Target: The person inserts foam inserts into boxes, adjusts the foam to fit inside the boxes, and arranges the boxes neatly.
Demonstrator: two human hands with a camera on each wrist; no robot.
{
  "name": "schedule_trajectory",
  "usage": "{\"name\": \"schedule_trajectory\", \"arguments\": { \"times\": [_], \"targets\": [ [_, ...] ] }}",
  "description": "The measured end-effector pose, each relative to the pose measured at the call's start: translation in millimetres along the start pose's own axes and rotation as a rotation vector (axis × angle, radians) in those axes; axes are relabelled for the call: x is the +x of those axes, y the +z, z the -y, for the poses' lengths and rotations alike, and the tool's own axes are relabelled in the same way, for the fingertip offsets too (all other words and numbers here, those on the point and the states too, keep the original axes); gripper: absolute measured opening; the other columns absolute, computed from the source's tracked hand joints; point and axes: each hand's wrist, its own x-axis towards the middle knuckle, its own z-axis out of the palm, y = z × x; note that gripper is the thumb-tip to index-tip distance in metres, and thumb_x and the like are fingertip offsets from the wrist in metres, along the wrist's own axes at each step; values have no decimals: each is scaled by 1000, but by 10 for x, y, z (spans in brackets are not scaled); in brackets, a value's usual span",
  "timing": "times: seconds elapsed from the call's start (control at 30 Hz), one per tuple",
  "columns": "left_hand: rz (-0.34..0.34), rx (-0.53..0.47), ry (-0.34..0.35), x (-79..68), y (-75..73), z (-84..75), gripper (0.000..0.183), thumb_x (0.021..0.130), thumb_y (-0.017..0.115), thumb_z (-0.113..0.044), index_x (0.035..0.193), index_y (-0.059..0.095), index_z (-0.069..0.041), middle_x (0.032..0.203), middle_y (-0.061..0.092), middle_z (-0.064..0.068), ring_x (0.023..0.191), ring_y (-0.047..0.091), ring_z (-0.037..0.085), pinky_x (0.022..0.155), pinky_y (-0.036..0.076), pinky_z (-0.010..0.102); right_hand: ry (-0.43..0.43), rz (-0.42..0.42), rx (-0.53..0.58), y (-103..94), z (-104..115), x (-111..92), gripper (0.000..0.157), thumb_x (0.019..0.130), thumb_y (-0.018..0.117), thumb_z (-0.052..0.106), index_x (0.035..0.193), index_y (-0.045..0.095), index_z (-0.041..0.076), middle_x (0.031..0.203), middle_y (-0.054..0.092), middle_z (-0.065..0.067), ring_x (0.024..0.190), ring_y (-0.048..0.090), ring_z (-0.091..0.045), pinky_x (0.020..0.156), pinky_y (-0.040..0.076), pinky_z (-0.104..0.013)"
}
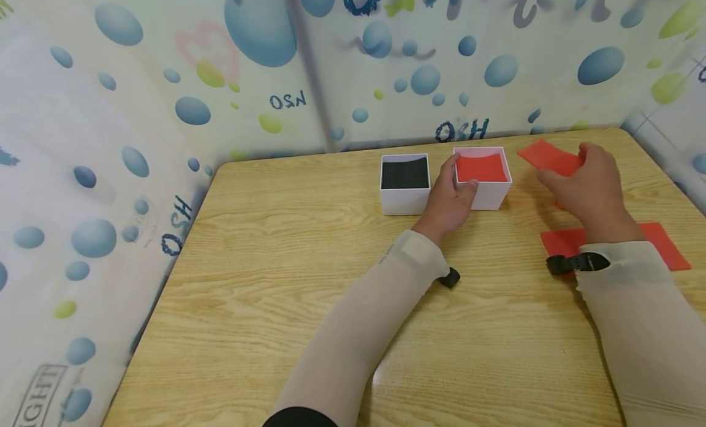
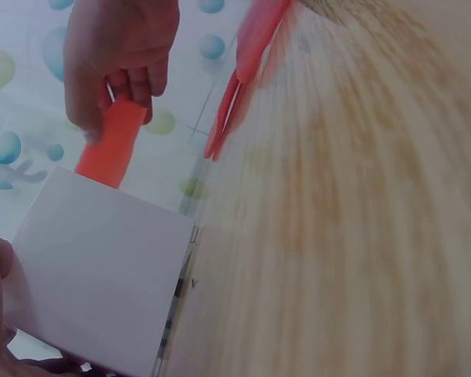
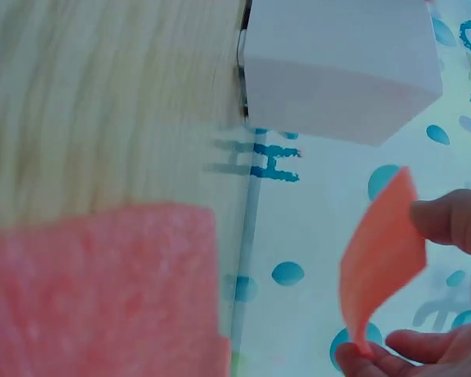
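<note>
While the left hand (image 1: pixel 445 205) grips the red-filled white box (image 1: pixel 489 198), upper right of centre in the head frame, its fingers and thumb are closed against the walls. At upper right, the right hand (image 1: pixel 597 185) pinches a red sheet (image 1: pixel 543 156) between thumb and fingers, apart from that box. The black-filled white box (image 1: pixel 405 202) stands at upper centre; a flat red piece (image 1: pixel 668 246) lies at right on the table (image 1: pixel 265 261).

Patterned sheeting (image 1: pixel 165 145) bordering a wood-grain table (image 1: pixel 248 280) suggests a screened-off workspace.
</note>
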Motion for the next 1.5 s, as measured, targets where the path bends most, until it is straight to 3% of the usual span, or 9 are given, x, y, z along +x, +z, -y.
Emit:
{"name": "schedule_trajectory", "arguments": {
  "times": [0.17,0.37,0.67,1.03,1.3,1.5],
  "targets": [
    [0,-9,-3,-7,9,3,66,110,56,-34,166,21,-38,168,35,-13,151,40,12,125,35,43,-25,-32,59,40,90,-37,96,102,59,49,169,7,3,172,19,-25,153,24,-49,119,34,-67],
    [7,-17,-8,-8,12,1,67,110,56,-36,166,21,-39,168,35,-13,152,39,12,124,36,43,-99,3,138,137,178,-97,96,101,61,49,170,8,9,175,17,-18,158,24,-46,118,35,-67],
    [1,-3,5,-3,15,-3,68,109,57,-34,167,20,-38,166,40,-11,150,44,16,120,42,43,-216,91,225,281,277,-147,96,103,66,38,170,3,9,178,9,-13,162,16,-41,126,21,-59],
    [9,-5,19,4,12,21,69,109,57,-35,167,19,-37,168,38,-11,152,41,16,123,38,47,-256,145,244,384,328,-164,96,104,67,31,170,1,11,178,7,-9,163,13,-35,124,24,-55],
    [17,-28,66,10,10,31,66,110,56,-31,166,22,-39,167,37,-13,151,41,13,124,37,44,-266,180,272,433,298,-131,96,104,68,31,171,2,14,177,8,-6,163,15,-32,125,25,-52],
    [11,-19,56,4,0,22,66,109,57,-33,165,22,-39,166,38,-12,151,42,14,123,38,45,-291,176,267,454,311,-134,92,105,67,27,171,4,14,176,13,-7,162,17,-32,124,26,-52]
  ]
}}
